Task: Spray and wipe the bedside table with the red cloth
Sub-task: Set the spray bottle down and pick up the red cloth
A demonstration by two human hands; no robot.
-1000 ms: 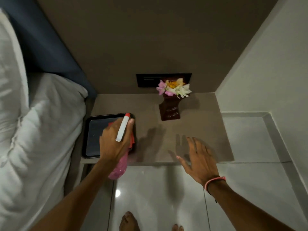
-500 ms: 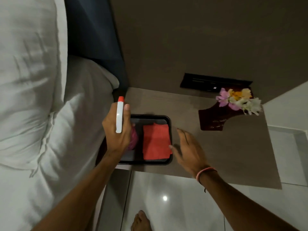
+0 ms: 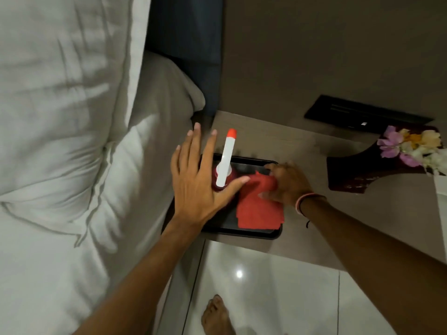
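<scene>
The spray bottle (image 3: 225, 165), pink with a white head and red nozzle tip, stands upright in the left part of a black tray (image 3: 254, 234) on the brown bedside table (image 3: 290, 146). My left hand (image 3: 196, 182) hovers just left of the bottle with fingers spread, holding nothing. The red cloth (image 3: 256, 211) lies in the right part of the tray. My right hand (image 3: 287, 182) pinches the cloth's upper edge, which is bunched and lifted.
A dark wooden vase with pink, white and yellow flowers (image 3: 411, 146) stands at the table's right. A black wall panel (image 3: 362, 114) sits behind it. White pillows and bedding (image 3: 72, 141) fill the left. My bare foot (image 3: 217, 315) is on the glossy tiled floor.
My left hand has set the spray bottle down in the tray and opened. My right hand has moved left onto the red cloth and gripped it.
</scene>
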